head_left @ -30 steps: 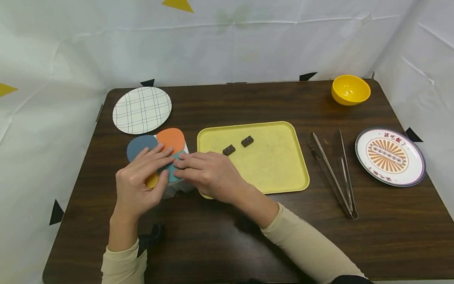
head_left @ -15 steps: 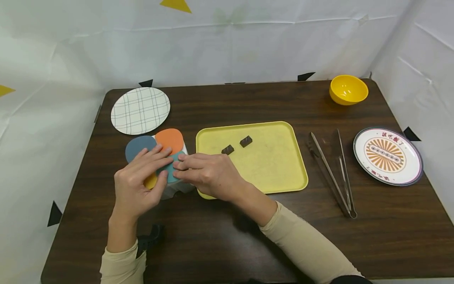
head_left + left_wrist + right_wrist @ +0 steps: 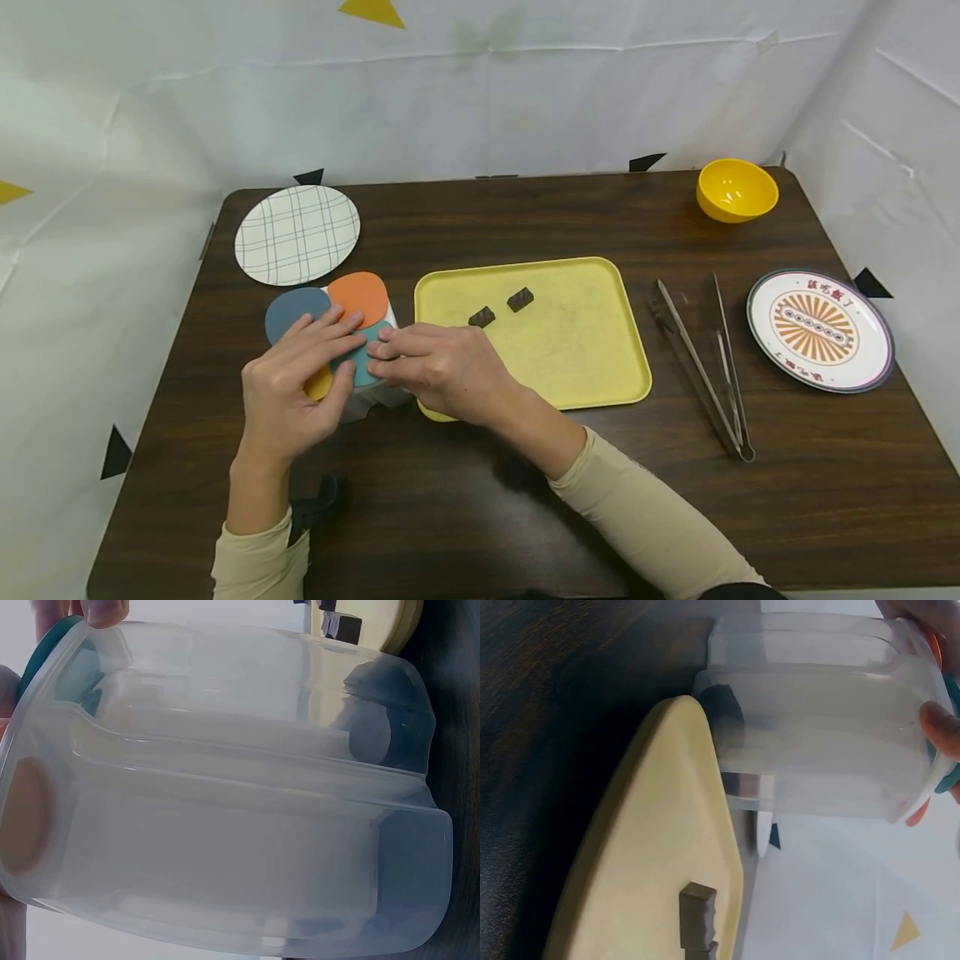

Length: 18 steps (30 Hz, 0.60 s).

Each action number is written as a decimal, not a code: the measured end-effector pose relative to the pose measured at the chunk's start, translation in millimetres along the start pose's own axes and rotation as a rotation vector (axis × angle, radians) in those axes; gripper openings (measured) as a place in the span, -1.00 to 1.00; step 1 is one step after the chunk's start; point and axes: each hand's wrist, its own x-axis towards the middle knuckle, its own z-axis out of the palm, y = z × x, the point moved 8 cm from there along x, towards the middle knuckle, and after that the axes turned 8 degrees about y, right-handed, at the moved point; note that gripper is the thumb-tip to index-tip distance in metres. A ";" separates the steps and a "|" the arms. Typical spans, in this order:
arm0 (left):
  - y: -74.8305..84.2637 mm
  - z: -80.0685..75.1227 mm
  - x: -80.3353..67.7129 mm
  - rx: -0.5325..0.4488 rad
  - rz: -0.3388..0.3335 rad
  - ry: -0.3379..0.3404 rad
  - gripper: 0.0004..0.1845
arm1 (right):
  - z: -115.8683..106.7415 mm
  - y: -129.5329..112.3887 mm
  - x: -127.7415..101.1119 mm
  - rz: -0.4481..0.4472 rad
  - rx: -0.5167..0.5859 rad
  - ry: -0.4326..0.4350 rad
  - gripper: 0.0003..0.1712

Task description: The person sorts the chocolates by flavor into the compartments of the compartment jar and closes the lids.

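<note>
Gripping lidded container (image 3: 352, 333): left hand (image 3: 288, 387), right hand (image 3: 442, 371).

On the desk (image 3: 465, 517) a lidded container (image 3: 352, 342) stands just left of a tray (image 3: 585, 358) holding two small blocks (image 3: 482, 317). A plate (image 3: 297, 233) lies behind the container. Tongs (image 3: 705, 367) lie right of the tray, another plate (image 3: 821, 330) farther right, a bowl (image 3: 737, 190) behind them.

Even, soft light fell from above and the head view stayed sharp; short soft shadows sat under the forearms on the dark tabletop (image 3: 465, 533). Both wrist views were close and hazy: the translucent container (image 3: 240, 795) was milky and blurred, the tray (image 3: 652, 847) soft, background washed out
</note>
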 end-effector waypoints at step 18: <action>7.3 -18.8 -5.9 -0.094 0.066 0.095 -0.60 | 2.6 10.8 1.7 0.039 -0.026 -0.107 -0.65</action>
